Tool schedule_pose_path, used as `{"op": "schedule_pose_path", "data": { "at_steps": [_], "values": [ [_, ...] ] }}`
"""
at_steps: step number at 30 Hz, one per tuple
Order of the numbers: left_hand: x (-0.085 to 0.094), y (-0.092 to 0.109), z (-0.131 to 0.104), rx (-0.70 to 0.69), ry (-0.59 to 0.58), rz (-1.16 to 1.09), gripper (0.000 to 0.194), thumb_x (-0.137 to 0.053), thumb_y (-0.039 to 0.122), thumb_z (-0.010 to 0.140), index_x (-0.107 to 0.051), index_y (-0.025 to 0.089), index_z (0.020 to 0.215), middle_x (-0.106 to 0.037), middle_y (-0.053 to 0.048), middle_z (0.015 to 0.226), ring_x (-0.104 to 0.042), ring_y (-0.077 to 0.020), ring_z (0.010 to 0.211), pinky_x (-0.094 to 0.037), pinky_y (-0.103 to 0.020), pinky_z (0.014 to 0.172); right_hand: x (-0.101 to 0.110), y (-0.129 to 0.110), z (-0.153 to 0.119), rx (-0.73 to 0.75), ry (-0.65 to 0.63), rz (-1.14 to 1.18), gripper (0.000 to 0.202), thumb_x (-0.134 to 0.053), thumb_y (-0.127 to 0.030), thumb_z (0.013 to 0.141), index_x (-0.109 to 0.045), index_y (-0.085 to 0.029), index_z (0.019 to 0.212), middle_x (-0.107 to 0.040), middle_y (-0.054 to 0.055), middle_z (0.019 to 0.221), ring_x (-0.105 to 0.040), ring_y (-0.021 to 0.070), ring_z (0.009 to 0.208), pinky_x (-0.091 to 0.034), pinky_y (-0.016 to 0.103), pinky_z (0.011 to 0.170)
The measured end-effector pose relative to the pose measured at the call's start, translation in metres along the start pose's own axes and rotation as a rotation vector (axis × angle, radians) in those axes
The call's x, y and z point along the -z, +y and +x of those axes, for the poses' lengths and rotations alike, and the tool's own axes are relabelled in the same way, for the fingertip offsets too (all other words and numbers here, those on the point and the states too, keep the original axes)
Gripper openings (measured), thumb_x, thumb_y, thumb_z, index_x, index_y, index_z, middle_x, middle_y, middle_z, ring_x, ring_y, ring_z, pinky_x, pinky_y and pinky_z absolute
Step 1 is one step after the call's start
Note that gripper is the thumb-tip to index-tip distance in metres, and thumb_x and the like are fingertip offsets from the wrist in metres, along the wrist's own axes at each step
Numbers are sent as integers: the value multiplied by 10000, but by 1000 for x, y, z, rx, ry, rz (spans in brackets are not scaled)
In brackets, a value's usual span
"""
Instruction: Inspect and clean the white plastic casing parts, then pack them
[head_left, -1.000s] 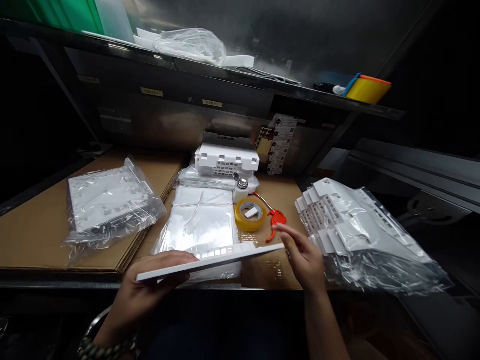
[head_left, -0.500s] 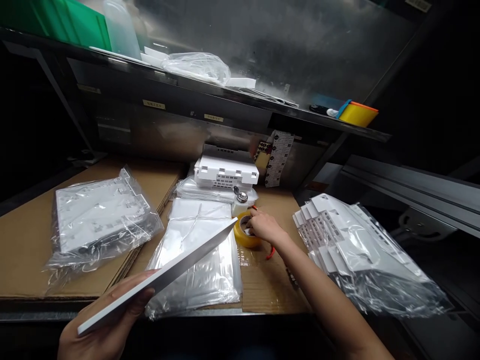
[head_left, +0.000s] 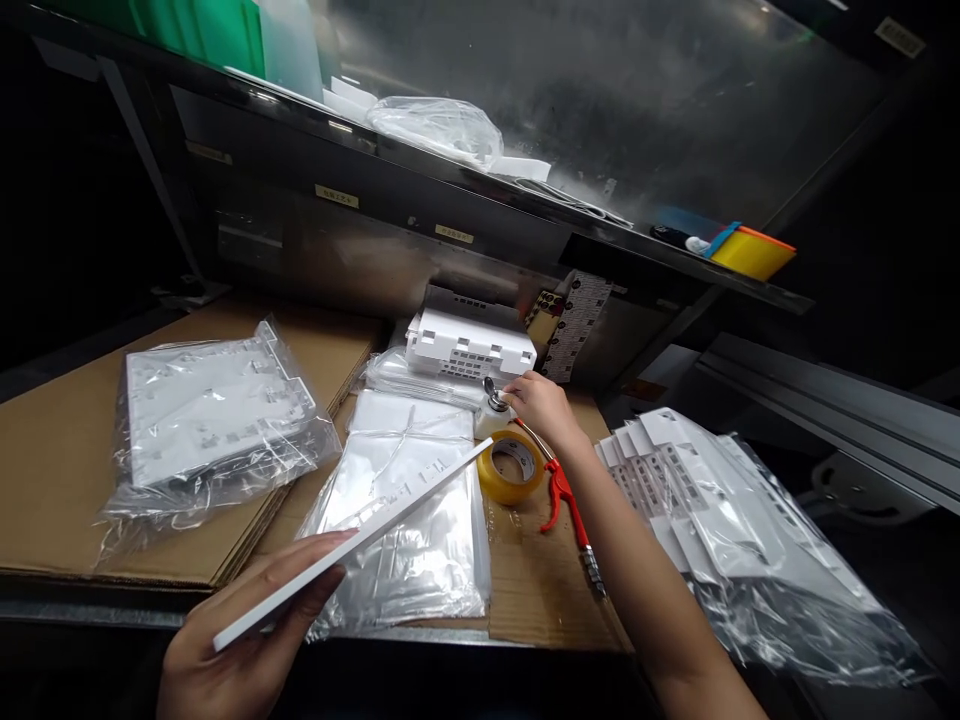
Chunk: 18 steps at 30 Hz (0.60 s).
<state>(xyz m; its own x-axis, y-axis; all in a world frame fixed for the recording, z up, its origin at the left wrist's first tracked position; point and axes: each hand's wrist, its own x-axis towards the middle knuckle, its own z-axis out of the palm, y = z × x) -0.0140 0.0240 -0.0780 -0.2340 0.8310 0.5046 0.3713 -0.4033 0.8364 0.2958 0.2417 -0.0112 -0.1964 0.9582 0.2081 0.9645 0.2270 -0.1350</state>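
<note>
My left hand (head_left: 247, 620) grips a thin white plastic panel (head_left: 360, 545), tilted and seen nearly edge-on, its far end near the tape roll. My right hand (head_left: 541, 405) is at the metal top of a small white dispenser bottle (head_left: 491, 415) with its lid flipped up; the fingers are pinched together, and what they hold, if anything, is hidden. Just in front of the bottle lies a roll of yellowish packing tape (head_left: 491, 480). A red air blow gun (head_left: 559, 490) lies beside the tape, partly behind my right forearm. Under the panel's far part is a stack of clear plastic bags (head_left: 442, 570).
On the cardboard at left lies a bagged white panel (head_left: 217, 410). Several bagged white panels (head_left: 697, 490) lie at right. White slotted parts (head_left: 472, 340) stand at the back. Above runs a metal shelf (head_left: 405, 165) with a green bin (head_left: 202, 35) and a yellow container (head_left: 754, 252).
My right hand has moved from the tape roll up and back to the dispenser bottle, uncovering the tape and blow gun. The panel in my left hand has tilted slightly. The view has shifted.
</note>
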Motion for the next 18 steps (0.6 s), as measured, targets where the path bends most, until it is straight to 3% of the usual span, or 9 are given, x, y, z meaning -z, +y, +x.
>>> {"op": "schedule_pose_path", "data": {
  "at_steps": [6, 12, 15, 18],
  "values": [
    [-3, 2, 0, -32, 23, -26, 252, -767, 220, 867, -775, 357, 1077, -799, 83, 1064, -755, -171, 939, -599, -231, 894, -2, -9, 6, -17, 0, -30, 248, -552, -186, 968, -788, -199, 891, -716, 97, 1074, -664, 228, 916, -398, 289, 677],
    [-9, 1, 0, -150, -12, -3, 314, -767, 142, 863, -756, 314, 1125, -791, 61, 1098, -748, -155, 965, -574, -225, 942, -1, -7, 0, -56, 69, 109, 151, -636, -181, 934, -787, -182, 915, -723, 105, 1065, -676, 239, 925, -451, 298, 734],
    [-14, 3, -2, -179, -20, 9, 355, -752, 99, 872, -738, 308, 1159, -780, 60, 1122, -733, -139, 1004, -537, -215, 987, 11, -16, -21, -84, 181, 238, 156, -629, -228, 964, -767, -168, 1008, -720, 110, 1101, -682, 235, 956, -505, 316, 816],
    [-20, 6, -6, -217, -29, 22, 361, -739, 77, 880, -729, 288, 1173, -774, 40, 1123, -726, -150, 1016, -522, -245, 999, 27, -45, -68, -50, 282, 400, 262, -570, -365, 1026, -715, -189, 1156, -709, 90, 1151, -684, 200, 1006, -553, 292, 842]
  ]
}}
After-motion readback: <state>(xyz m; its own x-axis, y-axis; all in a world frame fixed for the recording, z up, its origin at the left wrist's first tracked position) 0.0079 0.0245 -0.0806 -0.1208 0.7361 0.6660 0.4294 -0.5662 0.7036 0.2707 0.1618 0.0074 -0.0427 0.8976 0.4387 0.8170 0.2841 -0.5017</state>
